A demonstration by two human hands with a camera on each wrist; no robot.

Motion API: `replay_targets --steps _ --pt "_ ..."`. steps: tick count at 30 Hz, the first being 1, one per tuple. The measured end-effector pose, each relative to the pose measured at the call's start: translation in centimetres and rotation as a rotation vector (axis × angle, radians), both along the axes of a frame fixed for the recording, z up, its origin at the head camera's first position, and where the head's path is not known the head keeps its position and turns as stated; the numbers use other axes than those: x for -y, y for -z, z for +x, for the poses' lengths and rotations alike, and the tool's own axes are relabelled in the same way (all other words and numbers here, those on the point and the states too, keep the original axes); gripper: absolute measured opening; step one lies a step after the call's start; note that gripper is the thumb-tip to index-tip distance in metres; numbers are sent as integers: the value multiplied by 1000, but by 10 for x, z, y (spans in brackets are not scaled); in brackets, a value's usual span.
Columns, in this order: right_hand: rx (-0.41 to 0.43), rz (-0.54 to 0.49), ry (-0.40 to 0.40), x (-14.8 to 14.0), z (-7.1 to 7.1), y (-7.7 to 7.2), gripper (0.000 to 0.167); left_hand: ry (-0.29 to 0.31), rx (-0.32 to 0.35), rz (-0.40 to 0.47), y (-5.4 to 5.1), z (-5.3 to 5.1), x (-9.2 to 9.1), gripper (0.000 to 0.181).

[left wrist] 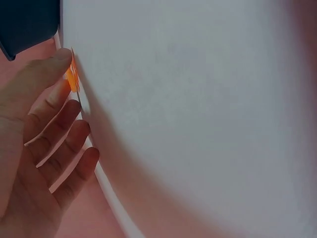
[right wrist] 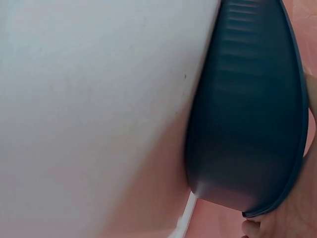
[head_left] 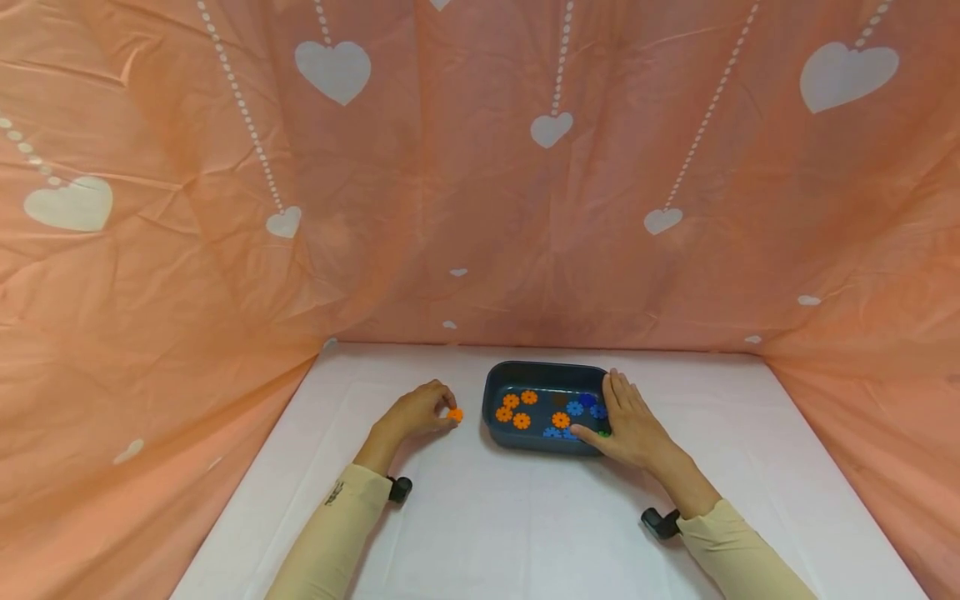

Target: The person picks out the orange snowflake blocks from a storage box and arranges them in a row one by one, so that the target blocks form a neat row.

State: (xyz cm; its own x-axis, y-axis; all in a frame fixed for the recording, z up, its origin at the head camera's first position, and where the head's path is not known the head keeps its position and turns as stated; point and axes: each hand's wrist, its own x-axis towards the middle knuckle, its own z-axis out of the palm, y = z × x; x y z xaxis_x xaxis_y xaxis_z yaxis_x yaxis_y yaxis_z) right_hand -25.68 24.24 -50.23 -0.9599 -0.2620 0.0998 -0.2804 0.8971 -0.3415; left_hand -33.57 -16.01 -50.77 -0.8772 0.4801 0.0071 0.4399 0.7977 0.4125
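An orange flower-shaped plastic piece [head_left: 455, 414] is pinched between the thumb and fingertips of my left hand [head_left: 416, 414], just left of the dark blue box. In the left wrist view the thumb presses the orange piece [left wrist: 73, 77] edge-on, while the other fingers lie spread apart. My right hand [head_left: 637, 429] rests on the right end of the dark blue box [head_left: 525, 443], its fingers straight along the rim and its thumb reaching over the front corner. Inside lie several orange pieces [head_left: 521, 421], several blue pieces [head_left: 574, 408], a brown one [head_left: 560, 399] and some green [head_left: 603, 433].
Everything stands on a white-covered table [head_left: 487, 533]. An orange curtain [head_left: 487, 183] with white hearts encloses the back and both sides. Small black devices sit at the left wrist [head_left: 401, 490] and the right wrist [head_left: 660, 524].
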Motion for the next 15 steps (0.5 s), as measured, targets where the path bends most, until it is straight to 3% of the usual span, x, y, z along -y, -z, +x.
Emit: replay_targets --steps 15 --pt "-11 -11 -3 0 -1 1 118 15 9 -7 -8 1 -7 26"
